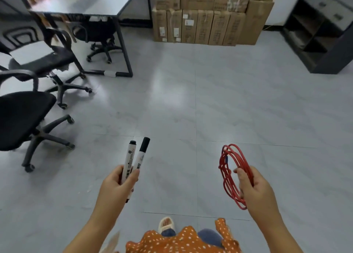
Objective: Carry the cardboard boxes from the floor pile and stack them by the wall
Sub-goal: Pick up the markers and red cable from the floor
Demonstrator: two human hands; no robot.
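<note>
Hands busy, boxes (210,17) stacked by far wall.
L hand (116,184) grips 2 markers (134,163), R hand (252,185) pinches red wire coil (234,174); cartons prob. stiff, bulky, best gripped w/ both hands under bottom edges.

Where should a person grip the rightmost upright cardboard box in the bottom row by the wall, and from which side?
Both hands are full now: the left hand holds two markers, the right hand a red wire coil. That tall box is probably best gripped with the fingers on its upper front and right edges, approaching from the open floor side, because neighbouring boxes block its left.
</note>
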